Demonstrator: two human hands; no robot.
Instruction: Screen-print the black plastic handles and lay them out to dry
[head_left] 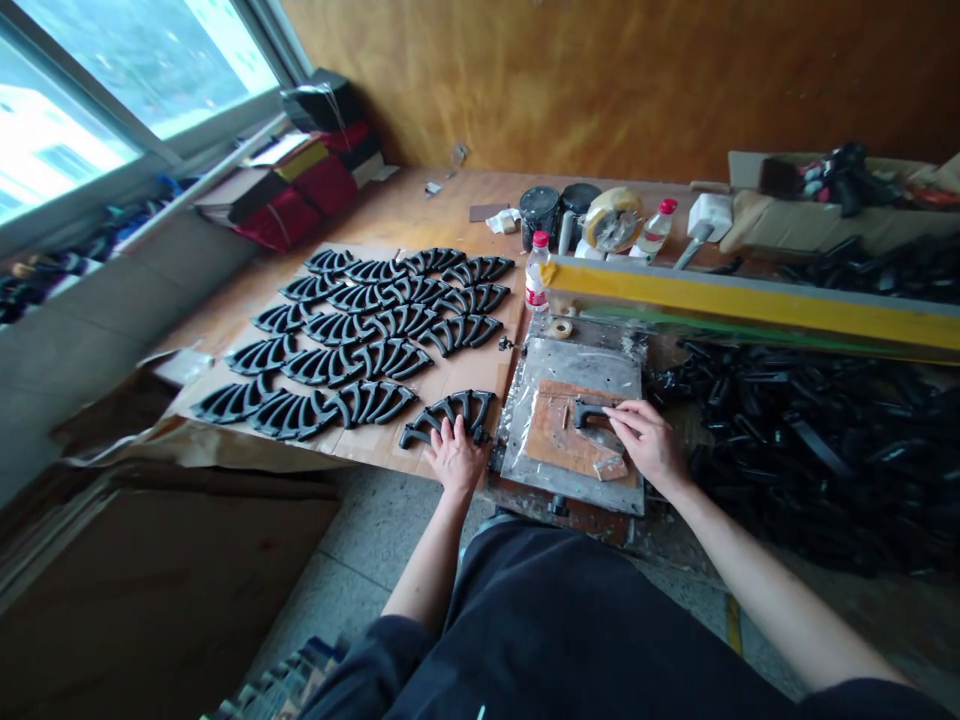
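Note:
My right hand (651, 440) pinches the end of a small black curved part (589, 412), which lies over a brown wooden block (547, 440) on a metal plate (517, 445). With fingers stretched out, my left hand (457, 460) rests at the lower edge of a short row of similar black parts (472, 402). Its fingertips touch or cover some of that row; I cannot tell whether they press on one. More black parts (375, 403) lie nested in curved rows on a cardboard sheet (352, 440) to the left.
A large heap of black parts (810, 450) fills the right side, behind it a yellow-edged bar (750, 300). Bottles with red caps (537, 270), a tape roll (613, 220) and dark cans (540, 215) stand at the back. Red and black boxes (322, 185) sit by the window.

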